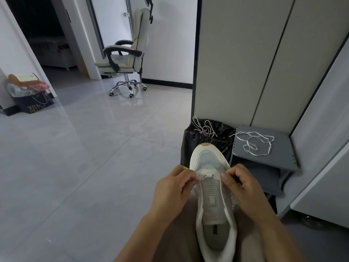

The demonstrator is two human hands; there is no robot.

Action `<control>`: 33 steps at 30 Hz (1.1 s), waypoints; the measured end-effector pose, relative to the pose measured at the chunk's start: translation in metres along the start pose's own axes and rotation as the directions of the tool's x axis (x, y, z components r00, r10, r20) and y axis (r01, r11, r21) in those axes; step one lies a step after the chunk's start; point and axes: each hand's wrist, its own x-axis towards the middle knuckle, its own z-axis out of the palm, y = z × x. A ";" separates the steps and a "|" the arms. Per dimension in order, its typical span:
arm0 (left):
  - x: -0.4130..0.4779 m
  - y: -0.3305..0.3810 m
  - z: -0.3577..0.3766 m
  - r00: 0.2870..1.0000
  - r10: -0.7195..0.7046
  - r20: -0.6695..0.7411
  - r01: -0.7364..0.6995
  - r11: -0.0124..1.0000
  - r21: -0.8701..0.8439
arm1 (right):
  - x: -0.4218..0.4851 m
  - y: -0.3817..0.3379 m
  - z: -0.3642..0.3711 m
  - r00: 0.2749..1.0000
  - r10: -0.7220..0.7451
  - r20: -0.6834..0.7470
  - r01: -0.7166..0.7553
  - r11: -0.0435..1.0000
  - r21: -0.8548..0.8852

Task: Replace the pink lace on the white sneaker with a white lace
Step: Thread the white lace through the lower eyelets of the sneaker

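Keep the white sneaker (215, 208) steady on your lap, left hand (173, 188) and right hand (245, 188) fingers pinching its lowest eyelets evenly, then fetch the white lace (255, 142) lying on the grey stool (283, 156).

Glossy pale grey tiles covered the floor (85, 148), catching soft reflected light. A cream office chair (130, 53) with dark armrests stood on a chrome wheeled base near a white wall edged with black skirting (166, 84). To the left a doorway (41, 35) opened into a dark room, with shopping bags (32, 103) against the wall. Tall beige cabinet doors (245, 63) rose on the right, a low grey shelf unit (283, 157) just beside them.
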 end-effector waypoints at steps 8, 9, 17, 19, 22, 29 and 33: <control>-0.004 0.017 0.000 0.925 -0.290 0.245 0.354 0.891 -0.283 | -0.004 0.002 0.003 0.989 0.100 -0.112 -0.100 0.995 0.000; -0.003 0.016 0.000 0.905 -0.337 0.259 0.407 0.865 -0.294 | -0.004 0.001 0.003 0.990 0.095 -0.104 -0.097 0.995 -0.012; -0.006 0.008 0.013 0.965 -0.229 0.131 0.239 0.969 -0.068 | -0.007 -0.009 -0.005 0.998 0.057 0.037 -0.060 0.996 0.071; -0.011 0.010 0.014 0.973 -0.158 0.169 0.167 0.985 -0.045 | -0.008 -0.009 -0.003 0.989 0.143 -0.019 -0.139 0.980 0.143; -0.010 0.013 0.009 0.985 -0.103 0.136 0.105 0.994 -0.013 | -0.007 -0.008 0.000 0.980 0.189 -0.070 -0.176 0.972 0.157; -0.009 0.014 0.012 0.985 -0.171 -0.038 0.168 0.984 -0.055 | -0.004 -0.006 -0.006 0.991 0.103 0.087 -0.102 0.995 -0.010; -0.011 0.012 0.013 0.991 -0.132 -0.036 0.131 0.991 -0.025 | -0.002 -0.008 -0.020 0.970 0.095 0.225 -0.108 0.993 0.044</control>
